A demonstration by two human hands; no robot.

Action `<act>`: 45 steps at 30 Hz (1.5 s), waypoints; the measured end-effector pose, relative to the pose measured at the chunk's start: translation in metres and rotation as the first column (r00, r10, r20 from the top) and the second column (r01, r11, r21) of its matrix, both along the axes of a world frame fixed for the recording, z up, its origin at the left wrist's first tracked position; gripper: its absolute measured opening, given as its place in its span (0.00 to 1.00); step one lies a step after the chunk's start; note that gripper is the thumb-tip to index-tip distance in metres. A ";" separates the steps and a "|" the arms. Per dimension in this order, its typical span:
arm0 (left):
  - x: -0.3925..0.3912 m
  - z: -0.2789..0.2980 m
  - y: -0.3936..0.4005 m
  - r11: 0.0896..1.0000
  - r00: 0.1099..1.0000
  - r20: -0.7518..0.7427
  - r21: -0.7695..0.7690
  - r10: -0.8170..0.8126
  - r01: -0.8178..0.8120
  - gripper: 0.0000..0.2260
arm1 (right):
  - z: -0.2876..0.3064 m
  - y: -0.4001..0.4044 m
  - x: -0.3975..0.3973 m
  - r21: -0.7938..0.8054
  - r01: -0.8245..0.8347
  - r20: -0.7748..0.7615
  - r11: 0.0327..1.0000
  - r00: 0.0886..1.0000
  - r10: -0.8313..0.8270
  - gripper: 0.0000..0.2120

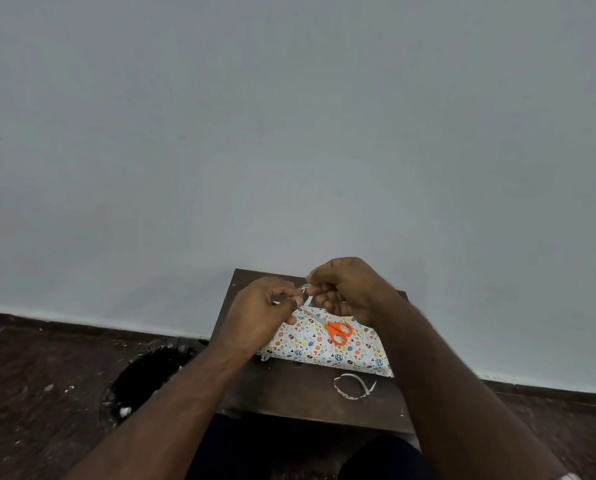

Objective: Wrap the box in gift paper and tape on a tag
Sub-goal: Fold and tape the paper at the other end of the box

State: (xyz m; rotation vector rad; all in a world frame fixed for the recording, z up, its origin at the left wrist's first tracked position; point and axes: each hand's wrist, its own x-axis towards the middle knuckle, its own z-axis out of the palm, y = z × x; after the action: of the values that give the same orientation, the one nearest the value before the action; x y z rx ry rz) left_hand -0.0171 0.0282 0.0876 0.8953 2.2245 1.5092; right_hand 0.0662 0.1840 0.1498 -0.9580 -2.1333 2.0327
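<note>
Dark table [289,393]: wrapped box [324,348], ribbon loop [353,386].

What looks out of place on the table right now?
The orange-handled scissors lie on top of the patterned wrapped box, and a curled paper offcut strip lies loose on the dark wooden table beside it.
</note>
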 end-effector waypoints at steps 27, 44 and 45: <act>-0.004 0.001 -0.005 1.000 1.000 0.027 -0.027 -0.002 0.002 0.06 | 0.017 -0.004 0.000 0.776 -0.280 0.082 0.565 0.933 0.350 0.13; -0.008 -0.004 -0.003 1.000 0.998 0.054 0.015 0.020 -0.021 0.15 | 0.011 -0.002 -0.008 0.914 -0.094 -0.062 0.395 0.929 0.366 0.07; -0.008 -0.005 -0.003 0.998 0.994 0.105 0.055 0.029 -0.035 0.13 | 0.010 -0.002 -0.008 0.911 -0.092 -0.069 0.402 0.927 0.369 0.07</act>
State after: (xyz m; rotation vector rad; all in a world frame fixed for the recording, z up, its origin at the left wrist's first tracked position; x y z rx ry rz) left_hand -0.0248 0.0255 0.0829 0.7824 2.1414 1.6031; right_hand 0.0579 0.1823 0.1595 -0.1762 -2.7025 0.6274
